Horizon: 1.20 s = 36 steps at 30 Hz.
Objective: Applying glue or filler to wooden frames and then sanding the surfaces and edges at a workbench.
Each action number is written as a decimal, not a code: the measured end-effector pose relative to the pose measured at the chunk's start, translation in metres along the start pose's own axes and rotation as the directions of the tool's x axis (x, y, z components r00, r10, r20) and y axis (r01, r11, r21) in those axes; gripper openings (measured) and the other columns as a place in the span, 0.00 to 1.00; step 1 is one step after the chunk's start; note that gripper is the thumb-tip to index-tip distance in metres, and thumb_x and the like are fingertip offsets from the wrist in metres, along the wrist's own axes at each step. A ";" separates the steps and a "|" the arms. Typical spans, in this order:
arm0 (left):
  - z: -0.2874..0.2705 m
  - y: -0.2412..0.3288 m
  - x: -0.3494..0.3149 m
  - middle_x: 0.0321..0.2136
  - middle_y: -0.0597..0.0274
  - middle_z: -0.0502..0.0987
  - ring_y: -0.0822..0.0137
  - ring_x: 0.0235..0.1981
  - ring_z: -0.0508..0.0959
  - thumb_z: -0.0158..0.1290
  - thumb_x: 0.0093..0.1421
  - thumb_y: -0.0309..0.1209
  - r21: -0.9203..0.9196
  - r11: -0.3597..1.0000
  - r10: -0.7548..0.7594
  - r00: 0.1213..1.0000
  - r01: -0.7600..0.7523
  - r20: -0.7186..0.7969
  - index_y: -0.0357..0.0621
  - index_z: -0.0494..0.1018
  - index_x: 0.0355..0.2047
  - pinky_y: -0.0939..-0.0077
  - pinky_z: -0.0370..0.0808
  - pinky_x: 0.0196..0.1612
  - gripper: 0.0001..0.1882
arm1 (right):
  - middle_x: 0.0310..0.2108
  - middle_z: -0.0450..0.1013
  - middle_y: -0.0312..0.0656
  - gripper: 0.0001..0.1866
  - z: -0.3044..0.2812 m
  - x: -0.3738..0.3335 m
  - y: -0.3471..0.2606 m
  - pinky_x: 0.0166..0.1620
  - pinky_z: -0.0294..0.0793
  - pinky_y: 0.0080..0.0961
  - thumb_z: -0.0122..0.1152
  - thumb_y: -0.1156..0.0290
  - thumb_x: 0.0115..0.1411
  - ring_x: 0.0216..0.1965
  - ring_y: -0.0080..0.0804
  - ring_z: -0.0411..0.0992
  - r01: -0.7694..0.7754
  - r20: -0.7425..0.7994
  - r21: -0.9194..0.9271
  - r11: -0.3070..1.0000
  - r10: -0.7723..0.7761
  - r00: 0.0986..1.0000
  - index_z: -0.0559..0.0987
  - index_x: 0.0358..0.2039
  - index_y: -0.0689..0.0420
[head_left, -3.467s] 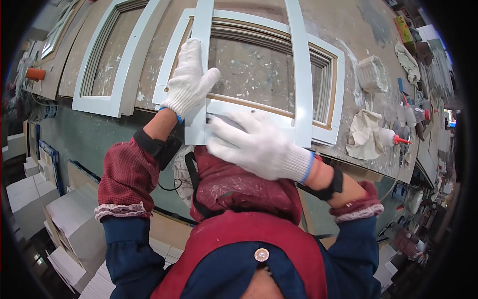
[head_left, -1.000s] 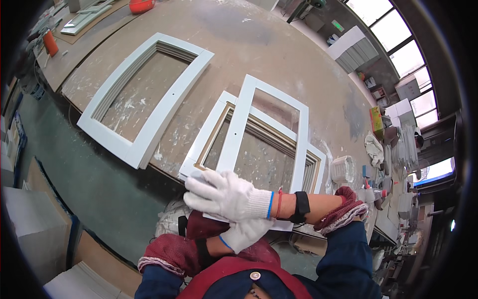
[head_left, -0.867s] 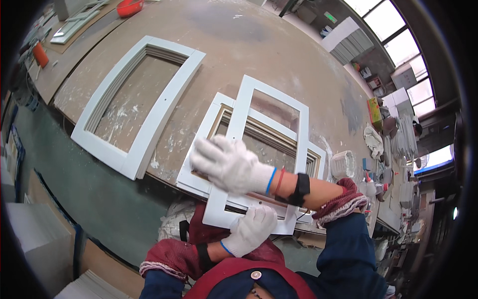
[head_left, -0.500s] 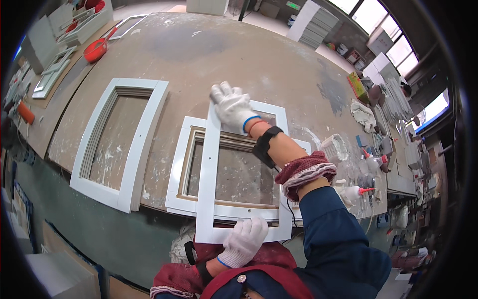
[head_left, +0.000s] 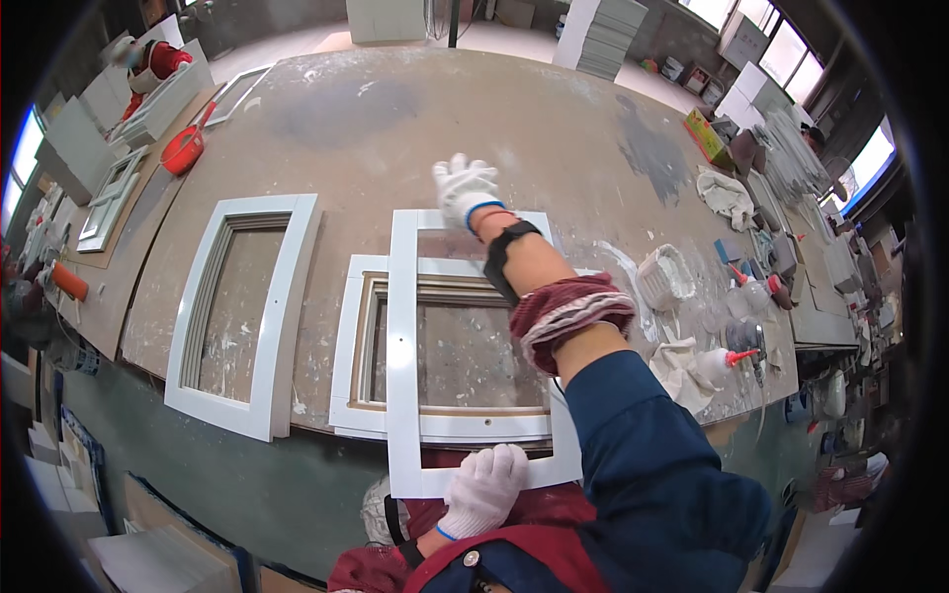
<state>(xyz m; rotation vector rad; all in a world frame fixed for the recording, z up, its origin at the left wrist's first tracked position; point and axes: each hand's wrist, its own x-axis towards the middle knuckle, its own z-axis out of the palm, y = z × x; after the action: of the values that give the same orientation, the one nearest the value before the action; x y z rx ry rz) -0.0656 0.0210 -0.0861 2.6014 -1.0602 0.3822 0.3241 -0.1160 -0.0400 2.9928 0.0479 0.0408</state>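
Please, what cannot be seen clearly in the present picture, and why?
In the head view:
Top white frame: right sleeve covers much of its right side.
Right hand: palm turned away; contact with the worktable cannot be told.
Left hand: thumb out of sight, behind the hand or frame.
Left sleeve: cut off by the lower edge.
Clutter at far right: too small and blurred to name.

A broad brown surface [head_left: 494, 114], grey-stained, stretching up to twelve; green floor [head_left: 198, 465] at eight o'clock, bright windows [head_left: 806, 77] at two!
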 end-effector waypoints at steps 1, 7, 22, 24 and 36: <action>0.001 -0.001 -0.003 0.35 0.64 0.68 0.67 0.34 0.72 0.54 0.50 0.35 0.003 1.000 -0.006 1.000 0.006 0.017 0.44 0.69 0.43 0.73 0.70 0.34 0.20 | 0.58 0.65 0.51 0.30 -0.009 -0.008 0.013 0.56 0.69 0.53 0.57 0.61 0.58 0.56 0.58 0.68 0.000 0.006 0.039 0.999 -0.001 1.000 0.67 0.61 0.53; -0.004 -0.007 -0.010 0.29 0.66 0.66 0.69 0.29 0.70 0.53 0.50 0.35 0.020 0.999 -0.027 0.999 0.026 0.045 0.45 0.70 0.39 0.74 0.68 0.30 0.16 | 0.49 0.70 0.51 0.25 -0.047 -0.146 0.082 0.50 0.74 0.47 0.55 0.66 0.59 0.47 0.56 0.73 0.400 -0.194 0.386 0.832 -0.350 0.916 0.69 0.57 0.56; -0.006 -0.008 0.001 0.29 0.64 0.69 0.68 0.29 0.72 0.53 0.50 0.35 0.073 0.994 0.074 0.994 -0.081 0.084 0.44 0.72 0.37 0.73 0.71 0.30 0.14 | 0.55 0.65 0.50 0.28 0.023 -0.109 0.089 0.47 0.72 0.50 0.55 0.64 0.60 0.51 0.50 0.69 0.128 -0.276 0.076 0.989 -0.103 0.956 0.66 0.61 0.53; -0.009 -0.005 0.003 0.28 0.66 0.68 0.69 0.27 0.71 0.54 0.49 0.34 0.040 0.999 0.031 0.991 -0.037 0.132 0.45 0.71 0.37 0.72 0.71 0.30 0.14 | 0.56 0.65 0.52 0.27 0.025 -0.068 0.093 0.49 0.72 0.51 0.54 0.66 0.61 0.52 0.54 0.70 -0.049 -0.128 0.079 0.996 0.059 0.990 0.66 0.62 0.53; -0.020 -0.009 0.003 0.26 0.67 0.68 0.66 0.29 0.73 0.53 0.50 0.31 -0.094 0.995 0.030 0.999 -0.028 0.016 0.48 0.71 0.34 0.70 0.70 0.31 0.10 | 0.58 0.68 0.52 0.30 -0.007 -0.145 0.201 0.58 0.68 0.45 0.50 0.54 0.61 0.57 0.55 0.69 -0.167 -0.085 0.304 0.938 0.202 0.976 0.67 0.62 0.53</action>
<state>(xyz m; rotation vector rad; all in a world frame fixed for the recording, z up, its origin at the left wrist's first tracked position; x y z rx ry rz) -0.0594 0.0329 -0.0679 2.5138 -1.0960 0.3095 0.1846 -0.3183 -0.0070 3.2798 -0.2370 0.2490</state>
